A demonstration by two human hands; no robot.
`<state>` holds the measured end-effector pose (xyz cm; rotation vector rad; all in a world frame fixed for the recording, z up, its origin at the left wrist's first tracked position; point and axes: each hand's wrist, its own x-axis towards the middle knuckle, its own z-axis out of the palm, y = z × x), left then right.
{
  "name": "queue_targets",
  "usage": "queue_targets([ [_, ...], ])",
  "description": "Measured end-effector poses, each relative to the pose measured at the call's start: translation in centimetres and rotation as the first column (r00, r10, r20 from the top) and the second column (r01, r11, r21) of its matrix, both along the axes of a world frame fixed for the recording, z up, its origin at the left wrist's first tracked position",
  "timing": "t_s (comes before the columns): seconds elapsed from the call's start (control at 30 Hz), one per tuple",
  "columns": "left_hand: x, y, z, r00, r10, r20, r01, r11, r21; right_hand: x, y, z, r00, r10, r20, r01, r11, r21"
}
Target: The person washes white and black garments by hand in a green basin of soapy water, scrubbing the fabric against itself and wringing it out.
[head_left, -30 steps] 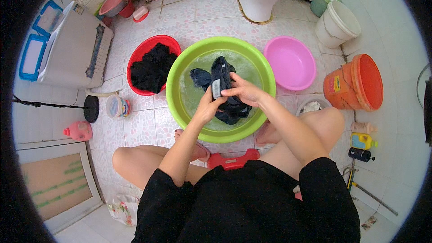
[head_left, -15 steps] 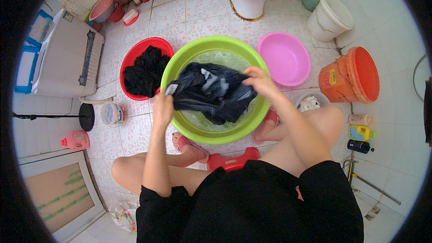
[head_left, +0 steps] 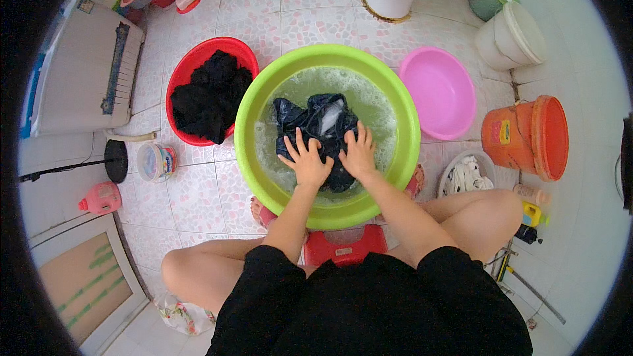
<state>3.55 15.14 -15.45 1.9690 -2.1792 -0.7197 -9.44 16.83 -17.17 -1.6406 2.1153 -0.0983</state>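
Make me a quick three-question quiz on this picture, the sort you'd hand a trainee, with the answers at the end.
1. True or false: the left hand and the right hand both touch the dark blue garment in the green basin.

2. Pick one. The cloth heaped in the red basin is:
A) white
B) black
C) pink

3. Fill the gap: in this view, the pink basin stands to the ____ of the green basin.

Key:
1. True; both sets of fingers are spread over it.
2. B
3. right
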Motion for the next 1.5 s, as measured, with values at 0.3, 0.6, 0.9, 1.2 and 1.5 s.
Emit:
queue_targets([
  [0.3,-0.9,-2.6,-6.0,0.956,-0.181,0.231,0.156,0.980,0.121,0.0,-4.0,-2.0,0.979,0.202,-0.002,-0.174,0.851,0.496],
  [0.6,-2.3,-9.2,-7.1,0.929,-0.200,0.311,0.073,0.923,0.377,-3.2,-4.8,-9.1,0.950,0.018,-0.311,-0.033,0.998,-0.044],
  [0.9,3.4,-7.6,-7.7,0.851,0.467,-0.242,-0.330,0.832,0.447,-3.9,-7.9,-2.1,0.912,-0.382,-0.152,0.306,0.878,-0.368],
  [1.2,2.6,0.6,-2.8,0.766,0.569,-0.298,-0.363,0.766,0.530,-2.1,-5.6,-1.4,0.963,-0.269,0.020,0.266,0.931,-0.249],
  [1.5,4.8,0.2,4.0,0.717,0.602,-0.352,-0.580,0.795,0.177,-6.3,-4.4,0.1,0.433,-0.472,0.768,0.726,0.687,0.013],
])
